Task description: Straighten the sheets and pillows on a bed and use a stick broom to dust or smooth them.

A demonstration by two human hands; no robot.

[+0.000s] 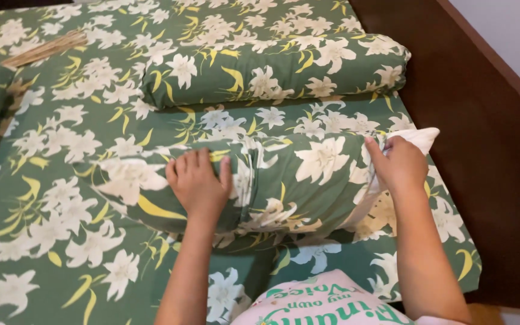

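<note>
The soft green cotton-like pillowcase with white lily print (284,180) is looking matt and creasing under the left hand (197,183). The right hand (399,164) is pinching plain white woven pillow cloth (421,138). The matching green floral bedsheet (49,198) is lying smooth, the dark brown wooden bed frame (482,150) showing a dull sheen.

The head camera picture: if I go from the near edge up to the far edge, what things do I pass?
Pink shirt with green print → left hand pressing on the near pillow, right hand pinching that pillow's white end → long far pillow → bundle of thin sticks at the far left.
</note>
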